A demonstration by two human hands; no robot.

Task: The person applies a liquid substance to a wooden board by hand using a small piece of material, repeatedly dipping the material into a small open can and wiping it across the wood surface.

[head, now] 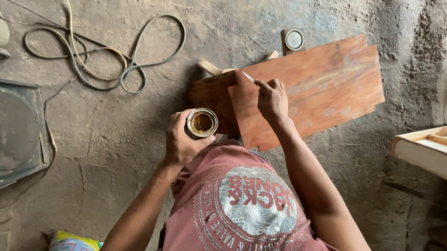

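Left hand (180, 141) wraps closed around a small open tin (202, 123), round, metal rim, brownish-yellow liquid inside, held just left of the near-left edge of the boards. Right hand (272, 100) pinches a thin pale blade-like tool (248, 77), fingers closed on it, tip at the left edge of the reddish-brown wooden board (310, 91). Board lies flat on the dirt floor (132, 136), with pale glossy streaks across the middle, overlapping a darker board (212, 95) on its left. Round tin lid (294, 39) at far edge. Coiled cable (100, 60) far left.
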